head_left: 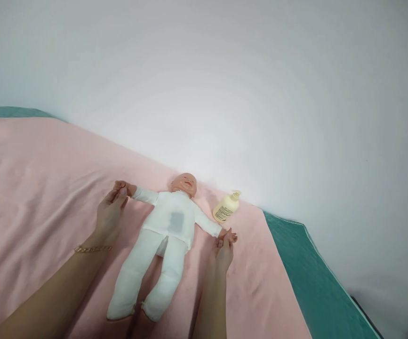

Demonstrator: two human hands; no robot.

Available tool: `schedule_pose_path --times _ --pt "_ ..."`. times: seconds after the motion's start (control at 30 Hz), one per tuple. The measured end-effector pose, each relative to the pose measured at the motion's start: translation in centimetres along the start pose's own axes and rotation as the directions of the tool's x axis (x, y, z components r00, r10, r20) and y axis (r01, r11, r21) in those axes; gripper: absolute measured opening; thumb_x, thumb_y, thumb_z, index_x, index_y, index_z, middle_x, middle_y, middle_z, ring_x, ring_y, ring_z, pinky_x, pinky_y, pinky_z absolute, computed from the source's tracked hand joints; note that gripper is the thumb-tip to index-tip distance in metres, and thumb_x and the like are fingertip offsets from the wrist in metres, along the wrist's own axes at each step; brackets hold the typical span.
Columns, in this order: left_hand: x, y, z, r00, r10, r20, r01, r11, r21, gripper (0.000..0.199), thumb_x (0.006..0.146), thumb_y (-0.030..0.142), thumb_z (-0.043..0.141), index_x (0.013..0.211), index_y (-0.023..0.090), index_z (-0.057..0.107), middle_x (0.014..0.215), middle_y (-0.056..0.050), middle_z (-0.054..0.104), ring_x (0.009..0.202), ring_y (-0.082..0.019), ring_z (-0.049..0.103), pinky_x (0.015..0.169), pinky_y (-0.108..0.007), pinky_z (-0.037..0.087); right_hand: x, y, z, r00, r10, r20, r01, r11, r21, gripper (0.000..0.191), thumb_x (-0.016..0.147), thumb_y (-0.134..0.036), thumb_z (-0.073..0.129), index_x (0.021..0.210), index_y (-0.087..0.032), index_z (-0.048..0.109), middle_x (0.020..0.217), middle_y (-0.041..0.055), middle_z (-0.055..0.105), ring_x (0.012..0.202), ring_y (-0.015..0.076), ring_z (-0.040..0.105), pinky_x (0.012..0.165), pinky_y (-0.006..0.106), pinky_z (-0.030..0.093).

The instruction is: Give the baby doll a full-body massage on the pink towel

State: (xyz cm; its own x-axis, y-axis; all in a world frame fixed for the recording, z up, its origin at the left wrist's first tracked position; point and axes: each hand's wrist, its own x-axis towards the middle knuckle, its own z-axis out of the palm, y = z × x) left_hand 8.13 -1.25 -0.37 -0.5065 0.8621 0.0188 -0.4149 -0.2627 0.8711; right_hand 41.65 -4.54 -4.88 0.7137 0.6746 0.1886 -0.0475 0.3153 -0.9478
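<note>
The small fist of the doll (172, 221) is held by the left hand (108, 219), with thumb and fingers narrowed around it. The other fist of the doll is held in the same manner by the right hand (223, 256), where the thumb is laid on top and the fingers are bent below. Whether the fists are lifted from the sheet (253, 287) cannot be told with certainty. A bracelet (93, 249) is worn just behind the left hand, at the wrist. Between the two hands the doll is laid on its back, and its arms are spread out toward them. Its head is placed farther away than both hands, and its legs are directed back between the two forearms. The doll is dressed in white, and a grey patch (176, 221) is seen on its front, between the hands. Just beyond the right hand, near the doll's sleeve, a yellow bottle (226, 207) with a pump top is seen, tilted in the view. Under all of these the pink sheet is spread, with folds left of the left hand. To the right of the right hand, a green cover (306, 263) is shown past the sheet's edge. Beyond both hands, the background is filled by a pale wall (218, 70).
</note>
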Motion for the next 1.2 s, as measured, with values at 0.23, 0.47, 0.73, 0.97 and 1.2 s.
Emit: schedule_pose_path --times 0.23,0.47,0.73,0.97,1.2 --pt "-3.3 1.6 2.3 0.959 0.153 0.239 -0.207 0.952 0.224 0.042 0.075 0.038 0.079 0.112 0.022 0.070 0.123 -0.008 0.069 0.118 -0.029 0.062 0.104 -0.045 0.049 -4.3 -5.4 4.0 0.993 -0.099 -0.066 0.098 0.995 -0.007 0.058 0.080 -0.042 0.069 0.130 -0.016 0.056 0.144 0.0135 0.052 0.132 0.0239 0.051 0.108 0.039 0.045" --pt "-3.8 -0.1 2.4 0.712 0.262 0.651 -0.581 0.740 0.338 0.025 0.085 0.042 0.068 0.103 0.026 0.075 0.116 -0.005 0.073 0.127 -0.028 0.056 0.113 -0.049 0.037 -8.0 -6.5 6.0 0.902 -0.297 0.312 0.349 0.929 -0.125 0.041 0.085 -0.034 0.066 0.122 -0.015 0.064 0.124 0.0133 0.067 0.117 0.0245 0.062 0.107 0.047 0.046" --pt "-2.7 -1.7 2.4 0.415 0.260 0.872 -0.821 0.520 0.236 0.023 0.090 0.029 0.057 0.102 0.028 0.076 0.114 -0.003 0.074 0.122 -0.024 0.061 0.110 -0.048 0.040 -8.1 -5.1 6.2 0.610 -0.483 0.628 0.698 0.703 -0.138 0.030 0.088 -0.019 0.060 0.113 -0.028 0.072 0.112 0.0052 0.073 0.110 0.0206 0.066 0.099 0.042 0.054" --pt "-2.6 -1.8 2.5 0.415 0.249 0.875 -0.818 0.523 0.239 0.024 0.088 0.028 0.058 0.103 0.028 0.076 0.112 -0.003 0.075 0.120 -0.024 0.062 0.109 -0.048 0.040 -8.0 -5.2 6.3 0.557 -0.497 0.665 0.734 0.669 -0.114 0.028 0.087 -0.015 0.060 0.107 -0.028 0.074 0.106 0.0047 0.075 0.107 0.0204 0.067 0.098 0.043 0.054" --pt "-3.5 -0.1 2.4 0.688 0.206 0.696 -0.585 0.724 0.365 0.025 0.085 0.040 0.066 0.103 0.026 0.075 0.115 -0.004 0.073 0.121 -0.028 0.061 0.109 -0.046 0.043 -7.7 -5.8 6.0 0.829 -0.331 0.450 0.433 0.890 -0.144 0.029 0.083 -0.024 0.067 0.111 -0.020 0.071 0.115 0.0090 0.071 0.110 0.0217 0.065 0.100 0.042 0.052"
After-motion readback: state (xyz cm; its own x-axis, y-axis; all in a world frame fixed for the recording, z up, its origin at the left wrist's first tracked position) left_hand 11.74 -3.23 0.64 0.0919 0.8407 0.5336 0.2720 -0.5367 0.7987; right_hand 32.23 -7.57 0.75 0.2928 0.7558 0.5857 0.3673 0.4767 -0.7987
